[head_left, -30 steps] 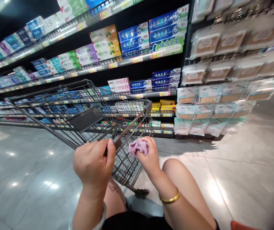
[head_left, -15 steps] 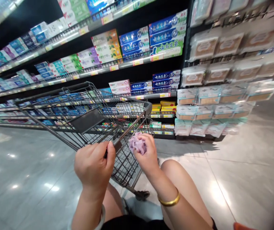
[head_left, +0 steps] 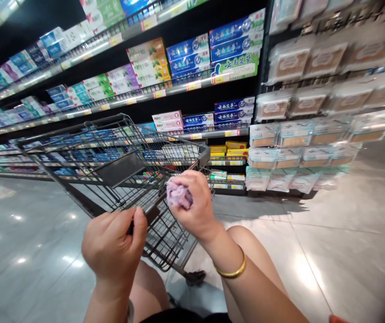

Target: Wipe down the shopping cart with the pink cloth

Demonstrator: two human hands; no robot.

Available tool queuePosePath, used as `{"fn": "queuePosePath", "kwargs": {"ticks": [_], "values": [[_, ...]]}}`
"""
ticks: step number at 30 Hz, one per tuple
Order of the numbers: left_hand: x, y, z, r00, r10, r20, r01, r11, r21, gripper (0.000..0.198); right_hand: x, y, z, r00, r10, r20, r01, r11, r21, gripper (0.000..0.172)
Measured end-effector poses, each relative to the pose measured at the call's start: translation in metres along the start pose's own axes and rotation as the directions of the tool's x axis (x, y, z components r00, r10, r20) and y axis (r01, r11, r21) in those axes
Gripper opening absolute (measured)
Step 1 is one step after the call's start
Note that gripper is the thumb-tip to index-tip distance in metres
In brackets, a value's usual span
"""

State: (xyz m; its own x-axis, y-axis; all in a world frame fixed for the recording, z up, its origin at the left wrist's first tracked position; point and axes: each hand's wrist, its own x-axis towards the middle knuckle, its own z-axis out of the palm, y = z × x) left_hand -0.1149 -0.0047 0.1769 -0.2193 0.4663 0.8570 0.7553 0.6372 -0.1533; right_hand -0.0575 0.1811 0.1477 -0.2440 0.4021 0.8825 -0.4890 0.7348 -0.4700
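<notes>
A dark wire shopping cart (head_left: 165, 224) stands in front of me, its near top rim running between my hands. My left hand (head_left: 115, 242) is closed around the rim's black corner piece (head_left: 151, 214). My right hand (head_left: 195, 204) grips a crumpled light purple cloth (head_left: 179, 195) over the cart's rim, to the right of my left hand. Whether the cloth touches the rim is hidden by my fingers. A gold bangle (head_left: 234, 269) circles my right wrist.
Shelves (head_left: 175, 89) of boxed goods run along behind the cart. Packs (head_left: 290, 63) hang on hooks at the right. A cart wheel (head_left: 195, 277) rests on the shiny tiled floor (head_left: 313, 251), near my knees.
My right hand has moved left and slightly up with the purple cloth. My left hand and the near corner of the cart have shifted left and a little down.
</notes>
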Motion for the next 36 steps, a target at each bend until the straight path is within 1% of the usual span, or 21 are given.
{"fn": "queuePosePath", "kwargs": {"ticks": [1, 2, 5, 7, 8, 10, 12, 14, 16, 17, 19, 20, 22, 24, 26, 28, 30, 32, 33, 34, 36], "values": [[-0.001, -0.001, -0.001, 1.0, 0.003, -0.004, -0.003, 1.0, -0.005, 0.018, 0.002, 0.003, 0.001, 0.999, -0.037, 0.026, 0.038, 0.999, -0.004, 0.039], [-0.001, -0.002, -0.001, 1.0, 0.008, -0.006, -0.009, 1.0, -0.012, 0.017, 0.004, 0.009, 0.001, 0.999, -0.041, 0.025, 0.041, 0.999, -0.025, 0.039], [-0.001, -0.003, -0.004, 1.0, 0.012, 0.005, -0.012, 0.999, -0.034, 0.016, 0.007, 0.035, -0.001, 0.991, 0.08, -0.104, -0.093, 0.987, -0.131, 0.038], [0.001, -0.004, -0.006, 0.999, 0.013, 0.04, -0.011, 0.999, -0.045, 0.014, 0.007, 0.043, -0.001, 0.98, 0.116, -0.163, -0.143, 0.975, -0.168, 0.04], [0.002, -0.005, -0.008, 0.998, 0.021, 0.064, -0.018, 0.998, -0.052, 0.014, 0.006, 0.041, -0.001, 0.984, 0.094, -0.154, -0.12, 0.979, -0.166, 0.041], [0.004, -0.009, -0.011, 0.993, 0.053, 0.109, -0.045, 0.996, -0.07, 0.014, 0.002, 0.03, 0.0, 0.998, -0.007, -0.062, -0.001, 0.992, -0.13, 0.044], [0.006, -0.014, -0.016, 0.981, 0.086, 0.175, -0.07, 0.993, -0.093, 0.017, -0.002, 0.018, 0.002, 0.991, -0.129, 0.043, 0.132, 0.988, -0.085, 0.046], [0.009, -0.017, -0.022, 0.96, 0.098, 0.261, -0.082, 0.994, -0.071, 0.023, -0.001, 0.014, 0.002, 0.977, -0.199, 0.077, 0.205, 0.975, -0.082, 0.046], [0.013, -0.014, -0.028, 0.942, 0.1, 0.321, -0.107, 0.994, 0.005, 0.033, 0.002, 0.021, 0.001, 0.985, -0.174, 0.001, 0.173, 0.976, -0.132, 0.049], [0.017, -0.009, -0.031, 0.938, 0.097, 0.334, -0.119, 0.992, 0.045, 0.039, 0.004, 0.027, 0.0, 0.99, -0.124, -0.066, 0.112, 0.981, -0.162, 0.053], [0.026, 0.005, -0.033, 0.939, 0.09, 0.333, -0.12, 0.99, 0.072, 0.047, 0.007, 0.035, -0.002, 0.978, -0.027, -0.206, -0.012, 0.983, -0.185, 0.062], [0.032, 0.014, -0.032, 0.941, 0.101, 0.324, -0.12, 0.992, 0.04, 0.046, 0.008, 0.036, -0.002, 0.971, -0.006, -0.239, -0.037, 0.984, -0.174, 0.066], [0.043, 0.031, -0.023, 0.948, 0.123, 0.293, -0.11, 0.992, -0.061, 0.04, 0.008, 0.034, -0.002, 0.979, -0.033, -0.199, 0.008, 0.992, -0.125, 0.068], [0.051, 0.043, -0.01, 0.943, 0.149, 0.298, -0.138, 0.989, -0.056, 0.04, 0.007, 0.031, -0.003, 0.991, -0.098, -0.088, 0.092, 0.993, -0.073, 0.063], [0.054, 0.049, 0.004, 0.923, 0.148, 0.355, -0.164, 0.986, 0.015, 0.042, 0.005, 0.037, -0.004, 0.994, -0.097, -0.045, 0.094, 0.993, -0.067, 0.057], [0.053, 0.049, 0.013, 0.906, 0.103, 0.41, -0.167, 0.978, 0.123, 0.044, 0.003, 0.05, -0.007, 0.995, -0.004, -0.104, -0.008, 0.993, -0.116, 0.053], [0.05, 0.048, 0.017, 0.895, 0.051, 0.443, -0.156, 0.967, 0.203, 0.042, 0.001, 0.063, -0.009, 0.968, 0.124, -0.218, -0.162, 0.973, -0.163, 0.052], [0.049, 0.046, 0.017, 0.885, 0.018, 0.466, -0.148, 0.959, 0.243, 0.035, -0.002, 0.066, -0.008, 0.938, 0.193, -0.288, -0.247, 0.955, -0.164, 0.051], [0.049, 0.045, 0.016, 0.881, 0.013, 0.473, -0.15, 0.955, 0.254, 0.032, -0.003, 0.063, -0.006, 0.94, 0.189, -0.284, -0.237, 0.96, -0.147, 0.051], [0.048, 0.044, 0.014, 0.882, 0.014, 0.472, -0.157, 0.952, 0.265, 0.03, -0.004, 0.058, -0.005, 0.955, 0.162, -0.246, -0.198, 0.972, -0.128, 0.052], [0.048, 0.042, 0.013, 0.893, 0.037, 0.449, -0.182, 0.942, 0.283, 0.028, -0.006, 0.046, -0.001, 0.991, 0.057, -0.125, -0.069, 0.993, -0.095, 0.054]]}}
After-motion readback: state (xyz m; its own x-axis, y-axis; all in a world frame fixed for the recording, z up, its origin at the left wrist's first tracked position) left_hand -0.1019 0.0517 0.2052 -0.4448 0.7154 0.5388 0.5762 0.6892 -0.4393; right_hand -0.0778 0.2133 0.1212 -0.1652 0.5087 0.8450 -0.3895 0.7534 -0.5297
